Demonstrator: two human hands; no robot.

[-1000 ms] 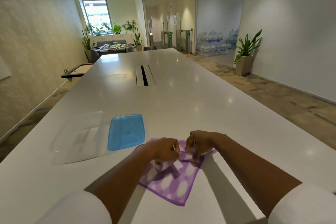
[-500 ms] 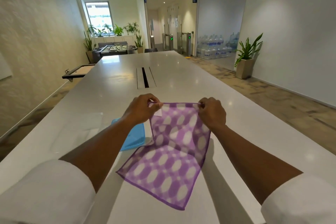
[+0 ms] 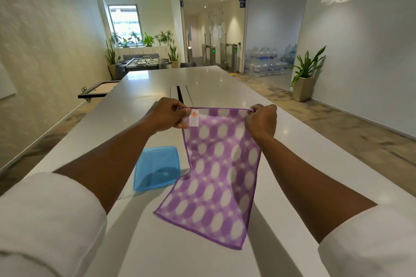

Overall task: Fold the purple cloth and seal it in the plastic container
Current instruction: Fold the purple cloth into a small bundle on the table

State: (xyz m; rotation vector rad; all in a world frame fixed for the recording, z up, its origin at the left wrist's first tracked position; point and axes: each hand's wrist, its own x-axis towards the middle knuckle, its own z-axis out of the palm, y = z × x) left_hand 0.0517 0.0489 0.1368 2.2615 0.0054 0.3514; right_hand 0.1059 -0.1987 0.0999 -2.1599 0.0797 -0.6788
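Note:
The purple cloth (image 3: 216,175) with white ovals hangs spread out in front of me, a small white label at its top left corner. My left hand (image 3: 167,117) pinches that top left corner and my right hand (image 3: 262,122) pinches the top right corner, both raised above the table. The cloth's lower part trails down and rests on the white table (image 3: 225,83). A blue plastic lid (image 3: 157,167) lies flat on the table just left of the cloth. My left forearm hides the clear container.
A black cable slot (image 3: 180,94) runs along the middle of the long table beyond my hands. The table's right edge borders a floor with a potted plant (image 3: 306,76). A foosball table (image 3: 144,63) stands at the far end.
Both hands rose from the table, lifting the cloth by its top corners and drawing it open; it now hangs taller and wider than half a second ago.

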